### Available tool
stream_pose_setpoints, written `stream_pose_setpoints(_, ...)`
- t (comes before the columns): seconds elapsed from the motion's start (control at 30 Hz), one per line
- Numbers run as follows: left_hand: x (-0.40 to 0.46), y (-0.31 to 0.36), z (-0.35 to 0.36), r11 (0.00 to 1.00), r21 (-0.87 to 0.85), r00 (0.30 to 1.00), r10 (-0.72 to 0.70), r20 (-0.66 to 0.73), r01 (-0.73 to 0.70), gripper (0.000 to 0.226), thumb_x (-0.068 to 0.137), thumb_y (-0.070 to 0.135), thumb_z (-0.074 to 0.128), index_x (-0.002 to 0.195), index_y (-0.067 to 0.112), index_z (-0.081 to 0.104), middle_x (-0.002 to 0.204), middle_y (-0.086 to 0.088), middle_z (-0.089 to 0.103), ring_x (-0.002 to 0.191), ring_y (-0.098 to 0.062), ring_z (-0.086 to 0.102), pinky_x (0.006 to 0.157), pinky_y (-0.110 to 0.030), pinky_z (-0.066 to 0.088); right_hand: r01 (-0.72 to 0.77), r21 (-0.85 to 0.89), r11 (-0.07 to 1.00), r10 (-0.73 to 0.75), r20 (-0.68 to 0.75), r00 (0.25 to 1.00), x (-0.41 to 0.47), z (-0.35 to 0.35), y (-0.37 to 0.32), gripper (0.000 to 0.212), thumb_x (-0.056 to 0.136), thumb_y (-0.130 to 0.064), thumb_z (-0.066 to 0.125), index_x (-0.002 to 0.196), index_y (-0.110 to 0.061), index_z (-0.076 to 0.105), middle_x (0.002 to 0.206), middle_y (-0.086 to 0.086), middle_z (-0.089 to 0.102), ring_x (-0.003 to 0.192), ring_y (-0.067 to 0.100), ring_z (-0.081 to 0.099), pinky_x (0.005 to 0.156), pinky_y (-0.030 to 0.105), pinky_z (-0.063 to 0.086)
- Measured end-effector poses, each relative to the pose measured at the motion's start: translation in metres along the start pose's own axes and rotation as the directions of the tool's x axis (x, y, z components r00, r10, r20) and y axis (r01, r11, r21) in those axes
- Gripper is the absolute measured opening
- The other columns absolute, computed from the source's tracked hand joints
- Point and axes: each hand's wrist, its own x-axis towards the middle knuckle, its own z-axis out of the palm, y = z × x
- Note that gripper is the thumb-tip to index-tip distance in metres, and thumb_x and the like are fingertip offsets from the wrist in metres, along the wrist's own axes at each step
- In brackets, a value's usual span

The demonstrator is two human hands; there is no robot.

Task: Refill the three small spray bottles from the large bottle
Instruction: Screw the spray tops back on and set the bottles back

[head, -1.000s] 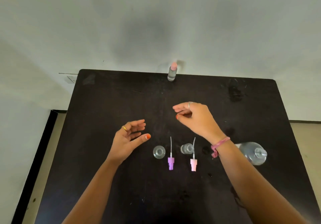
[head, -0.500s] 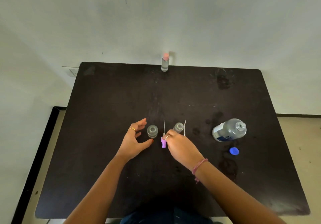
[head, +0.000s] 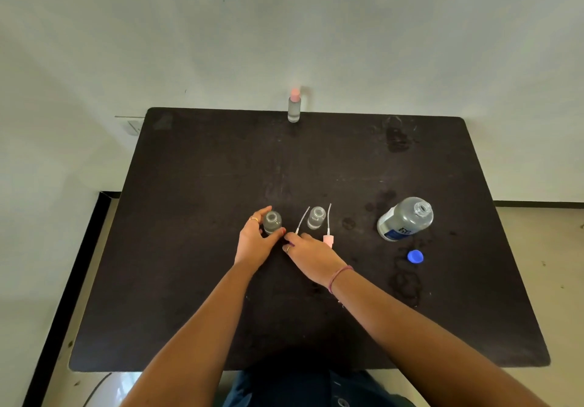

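— Spray bottles: where do they stand?

— One capped small bottle (head: 294,108), pink top on, stands at the far edge of the table (head: 196,280), well apart from the rest. Two more stand near the person, both uncapped: the left open bottle (head: 272,222) and the right open bottle (head: 316,217).

— And the hands?

— The left hand (head: 256,242) curls round the left open bottle, thumb and fingers against its sides. The right hand (head: 311,253) is closed on a spray head whose dip tube (head: 302,220) sticks out past the fingers; the head itself is hidden. A pink spray head (head: 328,238) lies just beside the right open bottle.

— What is left?

— Likely recapping both. The large bottle (head: 405,219) stands open at the right, its blue cap (head: 415,256) near it. Fill levels are too unclear to judge.
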Motion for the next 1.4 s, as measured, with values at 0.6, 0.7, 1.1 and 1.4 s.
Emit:
stream_pose_setpoints(0.6, -0.037, 0.131, -0.009, 0.946, -0.153, 0.921, 0.229, -0.314, -0.287, 0.044, 0.079, 0.022, 0.080, 0.106, 0.048, 0.058, 0.111, 0.007, 0.057, 0.090, 0.002, 0.058, 0.075, -0.005, 0.043, 0.268, 0.767, 0.584, 0.426, -0.570, 0.703, -0.062, -0.167, 0.049, 0.019, 0.085, 0.003, 0.066, 0.102, -0.007, 0.068, 0.089, 0.003, 0.072, 0.076, 0.004, 0.069, 0.072, 0.021, 0.055)
stream_pose_setpoints(0.7, -0.047, 0.160, -0.011, 0.929, -0.167, 0.912, 0.267, -0.312, -0.329, 0.045, 0.080, 0.024, 0.080, 0.098, 0.055, 0.054, 0.106, 0.008, 0.057, 0.084, 0.009, 0.057, 0.071, -0.001, 0.043, 0.333, 0.773, 0.540, 0.440, -0.596, 0.672, -0.075, -0.210, 0.055, 0.017, 0.086, -0.001, 0.068, 0.103, -0.004, 0.066, 0.092, 0.009, 0.073, 0.078, 0.007, 0.071, 0.067, 0.023, 0.056)
stream_pose_setpoints(1.1, -0.063, 0.227, -0.013, 0.866, -0.195, 0.860, 0.382, -0.338, -0.461, 0.046, 0.076, 0.029, 0.084, 0.117, 0.037, 0.064, 0.111, -0.001, 0.064, 0.092, -0.011, 0.063, 0.084, -0.022, 0.055, 0.560, 0.558, 0.613, 0.321, -0.823, 0.469, -0.110, -0.335, 0.038, 0.019, 0.084, -0.012, 0.073, 0.099, -0.004, 0.066, 0.086, 0.007, 0.074, 0.079, 0.016, 0.073, 0.068, 0.022, 0.051)
stream_pose_setpoints(1.4, -0.076, 0.249, -0.014, 0.849, -0.203, 0.845, 0.403, -0.351, -0.489, 0.051, 0.077, 0.026, 0.082, 0.124, 0.032, 0.063, 0.114, 0.000, 0.061, 0.092, -0.002, 0.057, 0.078, -0.009, 0.044, 0.512, 0.523, 0.682, 0.235, -0.819, 0.524, -0.112, -0.346, 0.029, 0.020, 0.083, -0.015, 0.075, 0.098, -0.004, 0.067, 0.084, 0.007, 0.074, 0.076, 0.011, 0.072, 0.069, 0.018, 0.050)
